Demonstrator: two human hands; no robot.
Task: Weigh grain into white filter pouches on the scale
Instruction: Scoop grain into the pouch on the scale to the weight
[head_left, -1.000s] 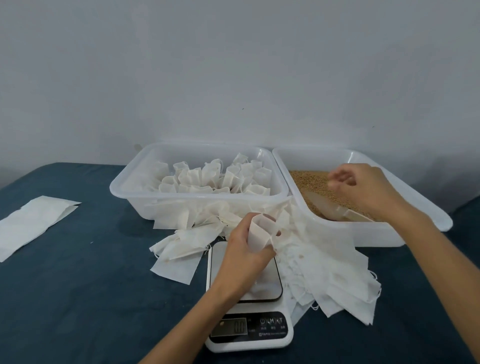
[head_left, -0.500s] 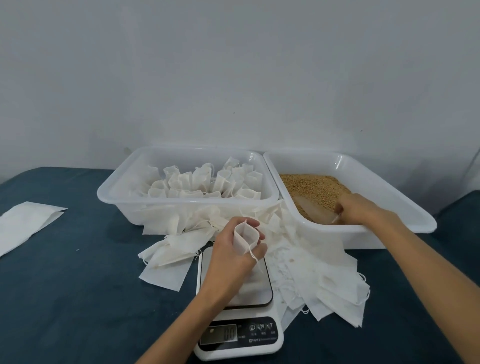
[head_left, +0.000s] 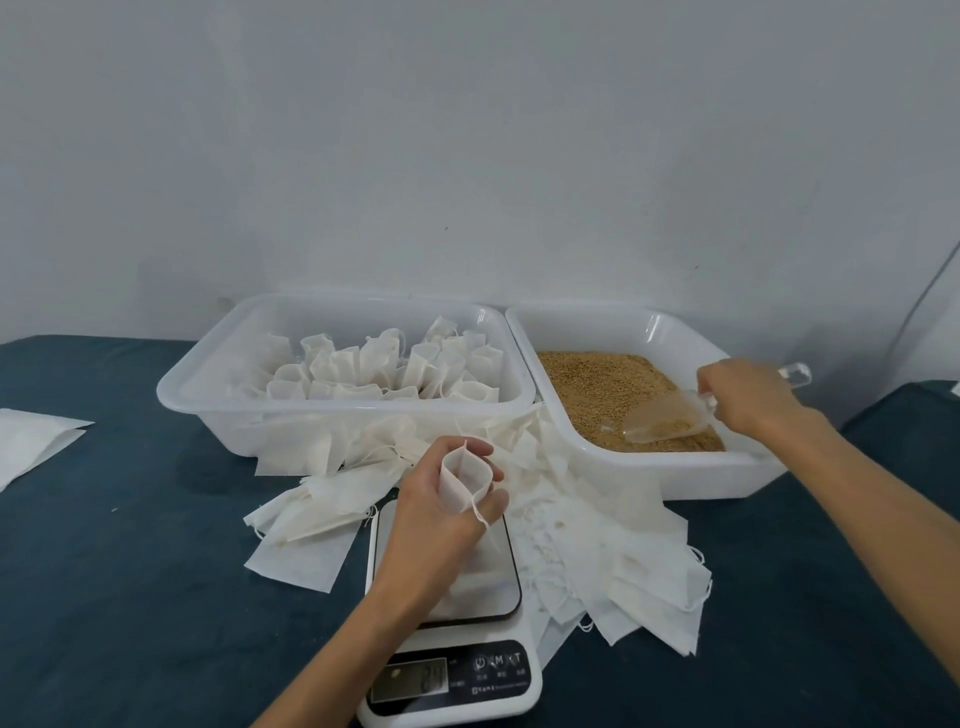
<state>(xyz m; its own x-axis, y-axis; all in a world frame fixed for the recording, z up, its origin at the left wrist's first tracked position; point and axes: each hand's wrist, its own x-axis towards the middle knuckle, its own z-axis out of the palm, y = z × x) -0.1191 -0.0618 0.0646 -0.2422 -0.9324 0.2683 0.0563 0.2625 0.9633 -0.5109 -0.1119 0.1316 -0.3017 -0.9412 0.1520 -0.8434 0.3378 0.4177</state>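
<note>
My left hand (head_left: 441, 512) holds a white filter pouch (head_left: 464, 479) upright with its mouth spread open, just above the scale (head_left: 452, 613). The scale's display (head_left: 410, 680) shows blurred digits. My right hand (head_left: 748, 397) grips the handle of a clear plastic scoop (head_left: 665, 421) that lies tilted in the tan grain (head_left: 597, 384) with some grain in its bowl. The grain fills the white tub (head_left: 701, 478) at the right.
A second white tub (head_left: 228, 415) at the left holds several filled pouches (head_left: 384, 369) standing upright. Loose flat pouches (head_left: 597, 551) lie heaped between the tubs and around the scale. A white sheet (head_left: 31, 441) lies at the far left on the dark blue tablecloth (head_left: 130, 597).
My right hand reached into the grain tub, took the scoop and dragged it through the grain. My left hand turned the pouch upright and opened its mouth over the scale.
</note>
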